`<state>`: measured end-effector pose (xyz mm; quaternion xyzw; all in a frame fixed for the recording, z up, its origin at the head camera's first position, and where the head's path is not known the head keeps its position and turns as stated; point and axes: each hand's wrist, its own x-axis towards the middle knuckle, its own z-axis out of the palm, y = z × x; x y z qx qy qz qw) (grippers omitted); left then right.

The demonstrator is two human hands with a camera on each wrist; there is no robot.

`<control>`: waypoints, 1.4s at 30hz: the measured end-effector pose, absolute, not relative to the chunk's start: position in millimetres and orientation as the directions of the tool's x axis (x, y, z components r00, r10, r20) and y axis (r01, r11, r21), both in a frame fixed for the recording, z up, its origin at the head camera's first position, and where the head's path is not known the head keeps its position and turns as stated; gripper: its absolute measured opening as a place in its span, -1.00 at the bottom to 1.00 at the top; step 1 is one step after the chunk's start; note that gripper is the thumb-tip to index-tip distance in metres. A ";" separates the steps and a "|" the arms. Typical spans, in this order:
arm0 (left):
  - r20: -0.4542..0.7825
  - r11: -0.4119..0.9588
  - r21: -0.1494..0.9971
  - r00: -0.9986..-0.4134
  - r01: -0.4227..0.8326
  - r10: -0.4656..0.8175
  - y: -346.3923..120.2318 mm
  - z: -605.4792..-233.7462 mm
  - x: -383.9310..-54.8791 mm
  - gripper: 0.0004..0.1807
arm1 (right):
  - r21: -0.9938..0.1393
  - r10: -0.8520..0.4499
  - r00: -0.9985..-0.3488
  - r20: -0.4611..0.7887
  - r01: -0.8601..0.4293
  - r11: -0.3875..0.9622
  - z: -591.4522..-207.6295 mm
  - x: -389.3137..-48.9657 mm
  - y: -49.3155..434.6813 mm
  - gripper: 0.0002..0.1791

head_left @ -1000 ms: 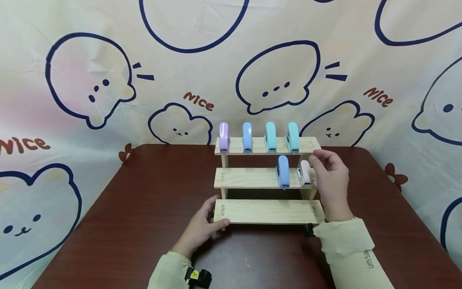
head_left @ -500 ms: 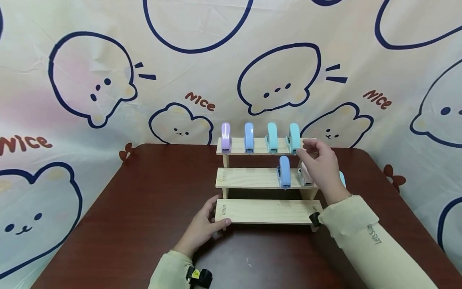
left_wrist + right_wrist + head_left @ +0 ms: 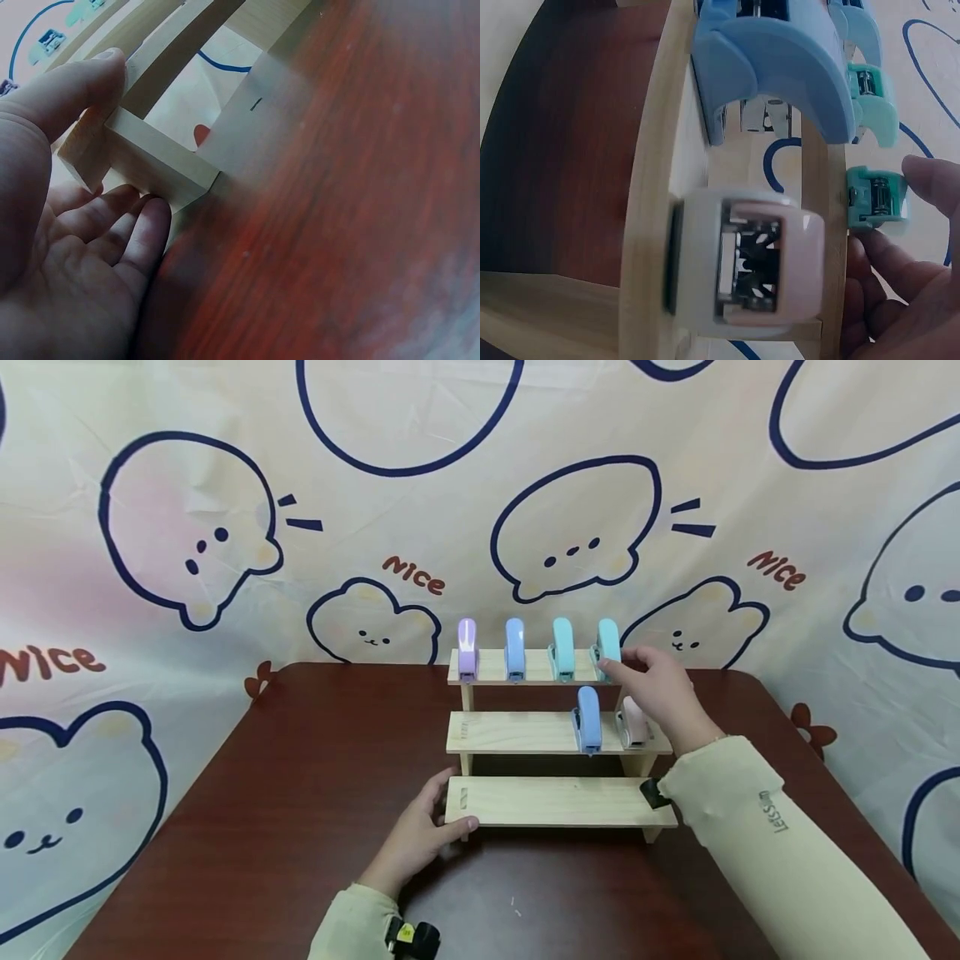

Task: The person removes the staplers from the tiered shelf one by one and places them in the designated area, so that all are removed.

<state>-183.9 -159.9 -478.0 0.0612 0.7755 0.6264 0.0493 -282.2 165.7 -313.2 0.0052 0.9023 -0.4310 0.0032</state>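
A three-tier wooden display rack [image 3: 525, 802] stands on the table. My left hand [image 3: 420, 835] grips its lower left end, thumb over the bottom board and fingers against the leg [image 3: 161, 161]. Along the top tier stand a purple stapler [image 3: 467, 647], a blue stapler [image 3: 514, 647] and two teal ones. My right hand [image 3: 663, 693] pinches the rightmost teal stapler [image 3: 608, 639] at its right side; in the right wrist view the thumb and a finger meet that stapler [image 3: 881, 199]. On the middle tier are a larger blue stapler [image 3: 588, 718] and a pale pink-and-white stapler [image 3: 632, 724].
The dark red-brown table [image 3: 300, 793] reaches out on both sides of the rack. Behind it hangs a pale cloth [image 3: 450, 527] with cartoon bears. The pale stapler stands just under my right hand and wrist.
My right hand has moved left and up from the middle tier's right end to the rightmost teal stapler. A teal piece glimpsed beside my right wrist is now hidden. The left hand stays put.
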 end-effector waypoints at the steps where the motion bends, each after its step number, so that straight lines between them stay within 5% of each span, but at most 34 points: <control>1: 0.001 0.209 0.977 -0.988 0.033 0.155 -159.9 -478.0 -183.5 -0.04 | -0.787 0.010 -1.000 -0.022 0.023 0.617 -312.7 -282.7 166.2 -0.21; 42: 0.011 0.186 0.982 -0.985 0.043 0.171 -160.6 -479.7 -183.7 -0.04 | -0.823 0.087 -0.995 0.056 0.003 0.568 -314.9 -272.9 183.0 -0.27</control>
